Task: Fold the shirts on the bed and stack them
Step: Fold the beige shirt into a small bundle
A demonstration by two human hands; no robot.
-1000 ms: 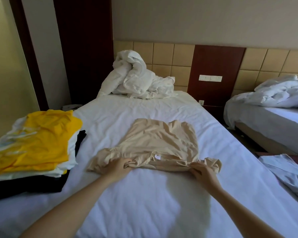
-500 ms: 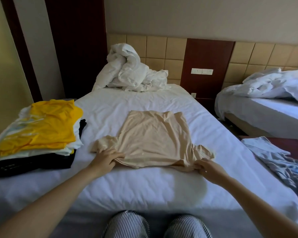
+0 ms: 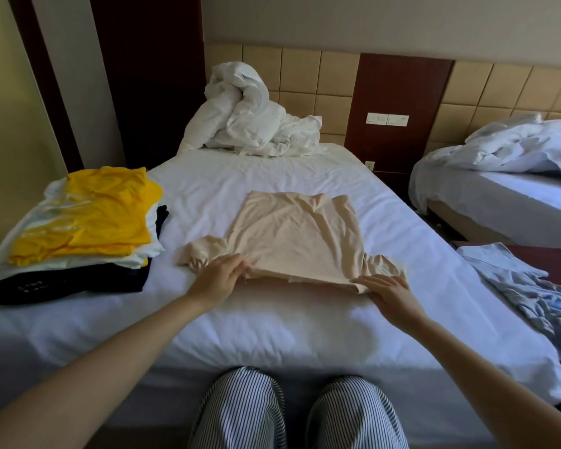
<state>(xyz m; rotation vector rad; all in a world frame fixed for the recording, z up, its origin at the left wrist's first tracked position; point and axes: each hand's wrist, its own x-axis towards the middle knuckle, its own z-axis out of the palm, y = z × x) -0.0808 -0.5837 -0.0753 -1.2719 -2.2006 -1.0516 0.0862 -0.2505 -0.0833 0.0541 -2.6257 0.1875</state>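
Observation:
A beige shirt (image 3: 292, 238) lies spread flat on the white bed (image 3: 272, 319), its shoulders toward me and its hem toward the headboard. My left hand (image 3: 219, 278) pinches the near left shoulder edge beside the crumpled left sleeve. At the near right corner, my right hand (image 3: 387, 291) holds the shoulder edge with fingers lying over the cloth. A stack of folded shirts (image 3: 85, 222), yellow on top with white and black beneath, sits on the bed's left side.
A bunched white duvet (image 3: 250, 124) lies against the headboard. To the right, a pale blue garment (image 3: 538, 296) is crumpled on a dark red stand, and a second bed (image 3: 506, 196) stands beyond it. My striped trouser knees (image 3: 298, 413) touch the bed's near edge.
The shirt was pulled toward me and smoothed flat from a bunched state. My view drew back, so my knees and the bed's near edge now show.

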